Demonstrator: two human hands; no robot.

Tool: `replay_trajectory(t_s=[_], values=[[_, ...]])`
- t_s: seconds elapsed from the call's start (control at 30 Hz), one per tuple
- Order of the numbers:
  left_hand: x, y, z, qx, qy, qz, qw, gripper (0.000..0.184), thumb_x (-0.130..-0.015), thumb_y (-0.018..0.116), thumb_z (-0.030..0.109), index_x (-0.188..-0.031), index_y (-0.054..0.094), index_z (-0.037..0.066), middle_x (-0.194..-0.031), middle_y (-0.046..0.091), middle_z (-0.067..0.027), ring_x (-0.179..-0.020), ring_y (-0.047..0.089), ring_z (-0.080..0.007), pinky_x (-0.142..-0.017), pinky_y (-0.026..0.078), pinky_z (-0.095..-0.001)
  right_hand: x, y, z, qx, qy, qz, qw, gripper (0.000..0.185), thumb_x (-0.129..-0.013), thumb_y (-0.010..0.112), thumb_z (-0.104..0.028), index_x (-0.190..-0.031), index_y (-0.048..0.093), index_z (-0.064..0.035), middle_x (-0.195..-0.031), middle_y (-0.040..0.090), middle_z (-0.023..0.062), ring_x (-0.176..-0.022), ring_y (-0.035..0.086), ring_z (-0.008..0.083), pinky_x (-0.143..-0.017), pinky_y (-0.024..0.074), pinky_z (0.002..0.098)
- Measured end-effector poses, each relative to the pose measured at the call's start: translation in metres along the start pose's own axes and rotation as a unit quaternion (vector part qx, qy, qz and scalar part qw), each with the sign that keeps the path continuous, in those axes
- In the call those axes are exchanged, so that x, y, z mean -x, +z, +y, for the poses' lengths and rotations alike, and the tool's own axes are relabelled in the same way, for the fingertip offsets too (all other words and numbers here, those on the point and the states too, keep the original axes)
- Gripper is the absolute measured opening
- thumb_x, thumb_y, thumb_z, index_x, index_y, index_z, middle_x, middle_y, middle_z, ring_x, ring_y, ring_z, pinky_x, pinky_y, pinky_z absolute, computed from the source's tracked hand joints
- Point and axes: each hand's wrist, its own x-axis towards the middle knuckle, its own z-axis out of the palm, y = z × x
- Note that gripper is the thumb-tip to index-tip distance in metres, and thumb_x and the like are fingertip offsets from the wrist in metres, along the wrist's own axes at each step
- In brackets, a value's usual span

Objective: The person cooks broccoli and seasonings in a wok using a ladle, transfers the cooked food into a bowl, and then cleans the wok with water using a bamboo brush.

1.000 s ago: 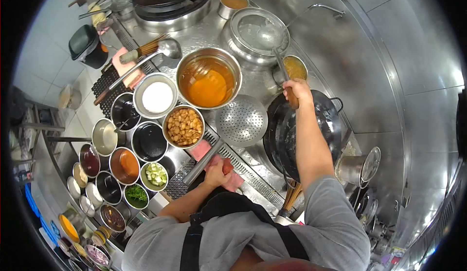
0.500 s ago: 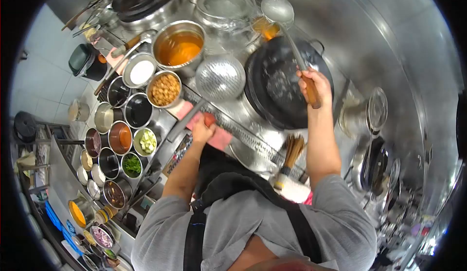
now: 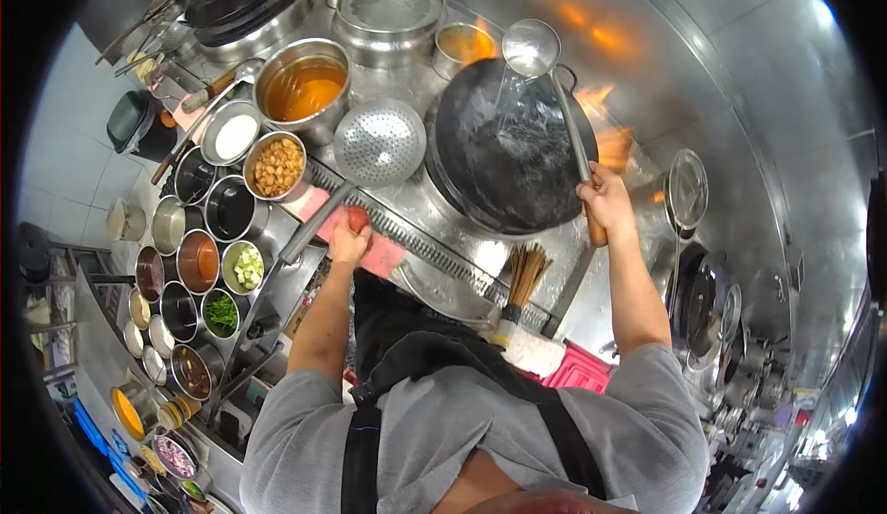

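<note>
My right hand [image 3: 612, 202] is closed around the wooden handle of a ladle [image 3: 533, 48]. The ladle's bowl is over the far edge of a black wok [image 3: 527, 168], and thin streams of clear liquid fall from it. Flames [image 3: 605, 121] show around the wok's far and right edges. My left hand [image 3: 347, 241] is closed on a round red thing [image 3: 358, 217], whose kind I cannot make out. It is above a pink cloth [image 3: 381, 253] at the stove's front edge, beside the handle of a perforated strainer [image 3: 380, 142].
Left of the wok stand a pot of orange liquid [image 3: 309, 89], a bowl of brown chunks [image 3: 275, 167] and several seasoning pots. A bamboo brush [image 3: 527, 274] stands near the front edge. Another strainer [image 3: 687, 191] is at the right.
The ladle has tipped, and liquid now falls from it. My right hand has lowered toward the wok's right rim. Flames have flared up at the wok's far right side. The camera view has shifted.
</note>
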Motion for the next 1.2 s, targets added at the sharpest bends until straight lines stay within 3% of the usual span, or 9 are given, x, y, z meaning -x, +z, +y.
replay_trajectory(t_s=[0.07,0.1,0.2,0.4,0.5,0.53,0.63,1.13,1.2], values=[[0.0,-0.001,-0.006,-0.017,0.005,0.007,1.0,0.062,-0.071,0.07,0.028,-0.127,0.052,0.008,-0.103,0.066,-0.0235,-0.097,0.063,-0.0412,-0.087,0.049,-0.046,-0.027,0.014,-0.006,0.259,-0.137,0.058,0.954,0.054,-0.078,0.063,-0.01,-0.126,0.05,0.0095,-0.076,0.064,0.0161,-0.06,0.062,0.0203,-0.059,0.0486,0.0338],[0.0,-0.001,-0.005,-0.026,0.005,0.0,1.0,0.063,-0.071,0.07,0.028,-0.127,0.051,0.008,-0.103,0.066,-0.0234,-0.096,0.063,-0.0414,-0.086,0.049,-0.0466,-0.03,0.03,-0.056,0.273,-0.02,0.024,0.961,0.056,-0.077,0.059,-0.01,-0.13,0.048,0.0038,-0.094,0.065,0.0254,-0.089,0.066,0.036,-0.077,0.0487,0.0442],[0.001,-0.01,0.007,-0.028,0.002,-0.011,1.0,0.062,-0.07,0.07,0.029,-0.125,0.05,0.007,-0.1,0.066,-0.0232,-0.094,0.064,-0.0417,-0.084,0.05,-0.0484,-0.101,0.074,-0.077,0.366,-0.16,0.041,0.916,0.045,-0.078,0.06,-0.012,-0.121,0.054,0.001,-0.086,0.065,0.0253,-0.087,0.064,0.0392,-0.077,0.0489,0.0446],[-0.003,-0.009,-0.011,-0.015,0.023,-0.044,0.999,0.058,-0.069,0.07,0.029,-0.121,0.051,0.01,-0.092,0.067,-0.0214,-0.084,0.064,-0.0426,-0.076,0.053,-0.0501,-0.229,0.205,-0.141,0.423,-0.171,-0.008,0.89,0.034,-0.078,0.06,-0.012,-0.108,0.06,0.0042,-0.101,0.065,0.0269,-0.103,0.06,0.0426,-0.087,0.0468,0.0487],[-0.006,-0.017,-0.005,0.007,0.045,-0.053,0.998,0.058,-0.069,0.071,0.029,-0.121,0.051,0.011,-0.088,0.067,-0.0203,-0.079,0.065,-0.0422,-0.072,0.054,-0.0499,-0.265,0.26,-0.151,0.165,0.03,-0.123,0.978,0.021,-0.075,0.061,-0.007,-0.09,0.06,0.0083,-0.081,0.066,0.0209,-0.069,0.066,0.0292,-0.059,0.0506,0.0377],[-0.007,-0.021,-0.001,0.016,0.062,-0.071,0.995,0.059,-0.069,0.071,0.029,-0.121,0.05,0.01,-0.087,0.067,-0.02,-0.077,0.065,-0.042,-0.07,0.054,-0.0499,-0.273,0.271,-0.139,0.165,0.03,-0.13,0.977,0.021,-0.075,0.061,-0.007,-0.09,0.06,0.0083,-0.081,0.066,0.0209,-0.069,0.066,0.0292,-0.059,0.0506,0.0377],[-0.008,-0.02,-0.007,0.002,0.061,-0.078,0.995,0.062,-0.07,0.07,0.033,-0.123,0.049,0.008,-0.086,0.067,-0.0207,-0.076,0.065,-0.0413,-0.069,0.054,-0.0507,-0.267,0.281,-0.127,-0.349,0.113,-0.141,0.92,0.008,-0.079,0.061,-0.006,-0.081,0.056,-0.0004,-0.072,0.06,0.0129,-0.053,0.055,0.0209,-0.044,0.041,0.0305],[0.011,-0.029,0.019,-0.191,0.051,-0.162,0.967,0.057,-0.074,0.071,0.034,-0.117,0.05,0.002,-0.096,0.064,-0.029,-0.089,0.062,-0.0473,-0.078,0.05,-0.0528,-0.059,0.045,-0.043,-0.355,0.033,-0.008,0.934,0.066,-0.078,0.064,-0.007,-0.133,0.033,0.0113,-0.081,0.063,0.0142,-0.051,0.055,0.0186,-0.042,0.0411,0.0278],[0.018,-0.023,0.016,-0.28,0.086,-0.021,0.956,0.063,-0.073,0.071,0.036,-0.122,0.049,0.004,-0.102,0.064,-0.0262,-0.094,0.061,-0.0461,-0.081,0.05,-0.0523,-0.031,0.016,-0.019,-0.319,0.044,0.022,0.946,0.062,-0.079,0.063,-0.005,-0.132,0.036,0.0114,-0.08,0.063,0.0143,-0.05,0.054,0.0181,-0.042,0.0409,0.0274]])
